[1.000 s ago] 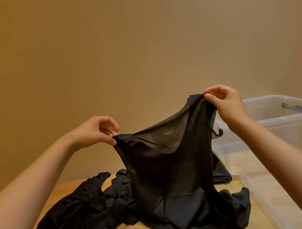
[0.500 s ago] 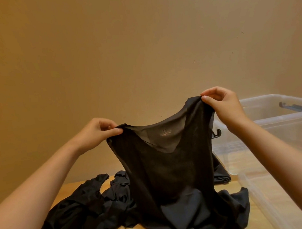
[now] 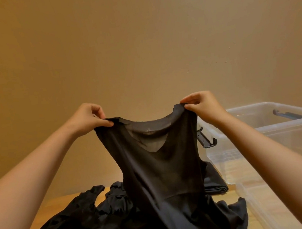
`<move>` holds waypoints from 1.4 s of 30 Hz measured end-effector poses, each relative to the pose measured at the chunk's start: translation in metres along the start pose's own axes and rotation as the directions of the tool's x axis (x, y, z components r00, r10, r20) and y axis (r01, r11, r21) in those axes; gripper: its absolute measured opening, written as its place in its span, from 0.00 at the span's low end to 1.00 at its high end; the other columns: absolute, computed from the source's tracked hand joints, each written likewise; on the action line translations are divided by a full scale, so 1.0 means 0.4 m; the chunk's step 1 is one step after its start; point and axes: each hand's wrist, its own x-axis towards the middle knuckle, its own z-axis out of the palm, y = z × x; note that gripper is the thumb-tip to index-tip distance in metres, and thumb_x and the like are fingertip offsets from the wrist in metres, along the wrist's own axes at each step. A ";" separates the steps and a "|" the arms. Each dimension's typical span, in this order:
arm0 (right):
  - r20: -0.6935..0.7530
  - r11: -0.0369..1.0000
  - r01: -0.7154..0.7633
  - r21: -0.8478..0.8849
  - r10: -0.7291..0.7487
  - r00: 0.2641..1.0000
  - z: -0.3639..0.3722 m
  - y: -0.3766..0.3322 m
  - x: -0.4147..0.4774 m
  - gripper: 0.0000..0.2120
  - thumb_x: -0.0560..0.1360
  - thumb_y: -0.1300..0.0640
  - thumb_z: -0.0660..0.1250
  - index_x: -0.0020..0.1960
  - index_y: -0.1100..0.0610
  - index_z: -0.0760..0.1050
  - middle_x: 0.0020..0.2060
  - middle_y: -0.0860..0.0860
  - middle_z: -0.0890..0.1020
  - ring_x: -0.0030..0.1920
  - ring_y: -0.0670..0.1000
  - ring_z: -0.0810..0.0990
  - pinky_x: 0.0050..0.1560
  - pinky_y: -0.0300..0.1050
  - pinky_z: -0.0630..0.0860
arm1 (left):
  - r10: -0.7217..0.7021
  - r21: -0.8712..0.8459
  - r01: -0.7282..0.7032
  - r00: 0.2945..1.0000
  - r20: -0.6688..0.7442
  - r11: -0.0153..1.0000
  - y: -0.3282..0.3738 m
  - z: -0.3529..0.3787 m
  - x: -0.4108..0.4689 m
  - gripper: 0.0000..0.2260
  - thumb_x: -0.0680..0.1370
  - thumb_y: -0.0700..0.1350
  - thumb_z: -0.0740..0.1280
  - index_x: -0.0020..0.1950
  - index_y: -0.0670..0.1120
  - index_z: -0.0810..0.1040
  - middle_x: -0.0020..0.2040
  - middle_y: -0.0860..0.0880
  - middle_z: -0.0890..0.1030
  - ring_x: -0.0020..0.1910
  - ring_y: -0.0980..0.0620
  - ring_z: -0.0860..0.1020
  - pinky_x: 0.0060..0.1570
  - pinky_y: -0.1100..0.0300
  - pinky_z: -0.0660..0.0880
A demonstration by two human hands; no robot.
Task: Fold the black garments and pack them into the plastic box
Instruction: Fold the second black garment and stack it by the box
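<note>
Left grip (image 3: 89, 119): we pinch the left shoulder of the black top (image 3: 160, 163) between thumb and curled fingers.
Right grip (image 3: 203, 105): we pinch the top's right shoulder the same way, at about the same height.
Black top: it hangs stretched between our two grips above the worktop (image 3: 49, 206). The fabric is thin enough to show light through near the neckline, and the lower hem lies crumpled on the worktop.
Other black garments (image 3: 71, 226): a loose heap on the worktop, left of the hanging top and touching its hem.
Folded black piece (image 3: 215, 182): on the worktop behind the top, just beside the box's near left corner.
Plastic box (image 3: 293, 139): clear and open, standing on the worktop to our right, with a dark latch (image 3: 206, 139) hanging at its left end.
Clear lid (image 3: 264, 209): flat on the worktop in front of the box, partly under our right forearm.
</note>
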 end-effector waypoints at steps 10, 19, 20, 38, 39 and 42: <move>-0.143 0.981 0.048 -0.190 -0.076 0.987 -0.054 -0.055 0.084 0.08 0.75 0.64 0.67 0.48 0.56 0.83 0.43 0.49 0.82 0.46 0.47 0.79 0.47 0.41 0.76 | 0.052 0.031 -0.047 0.981 -0.185 0.998 0.091 -0.103 0.059 0.07 0.73 0.39 0.74 0.41 0.40 0.77 0.31 0.46 0.79 0.19 0.56 0.72 0.23 0.63 0.65; -0.292 0.986 0.167 0.032 -0.150 0.945 -0.161 -0.210 0.127 0.06 0.75 0.65 0.68 0.51 0.61 0.82 0.43 0.53 0.84 0.40 0.48 0.84 0.43 0.38 0.81 | 0.114 -0.167 -0.168 0.949 -0.295 0.972 0.192 -0.193 0.048 0.03 0.75 0.38 0.72 0.46 0.41 0.80 0.43 0.41 0.84 0.35 0.50 0.83 0.34 0.64 0.80; -0.303 0.981 0.193 0.017 -0.179 0.936 -0.172 -0.228 0.127 0.06 0.75 0.64 0.70 0.51 0.60 0.82 0.43 0.53 0.84 0.41 0.48 0.84 0.45 0.40 0.82 | 0.123 -0.171 -0.182 0.944 -0.307 0.968 0.201 -0.202 0.046 0.03 0.75 0.39 0.72 0.46 0.41 0.81 0.43 0.41 0.84 0.36 0.49 0.83 0.35 0.64 0.80; -0.580 0.863 0.439 -0.250 -0.497 0.645 -0.361 -0.541 0.087 0.09 0.78 0.59 0.66 0.54 0.60 0.82 0.48 0.54 0.84 0.46 0.49 0.79 0.50 0.40 0.75 | 0.293 0.018 -0.444 0.560 -0.775 0.896 0.457 -0.403 -0.081 0.02 0.77 0.45 0.71 0.47 0.46 0.82 0.43 0.50 0.81 0.44 0.53 0.78 0.38 0.63 0.71; -0.582 0.860 0.443 -0.253 -0.501 0.641 -0.367 -0.543 0.086 0.09 0.78 0.59 0.66 0.54 0.60 0.82 0.48 0.54 0.84 0.47 0.50 0.80 0.51 0.41 0.75 | 0.290 0.020 -0.446 0.547 -0.785 0.895 0.460 -0.405 -0.081 0.03 0.77 0.45 0.71 0.47 0.46 0.82 0.44 0.49 0.81 0.44 0.53 0.78 0.39 0.63 0.71; -0.596 0.869 0.417 -0.267 -0.489 0.637 -0.378 -0.533 0.095 0.09 0.78 0.58 0.65 0.54 0.58 0.82 0.48 0.57 0.83 0.53 0.53 0.78 0.51 0.40 0.71 | 0.278 -0.005 -0.457 0.549 -0.788 0.889 0.461 -0.401 -0.074 0.04 0.77 0.44 0.70 0.49 0.45 0.82 0.45 0.48 0.81 0.45 0.53 0.78 0.39 0.64 0.71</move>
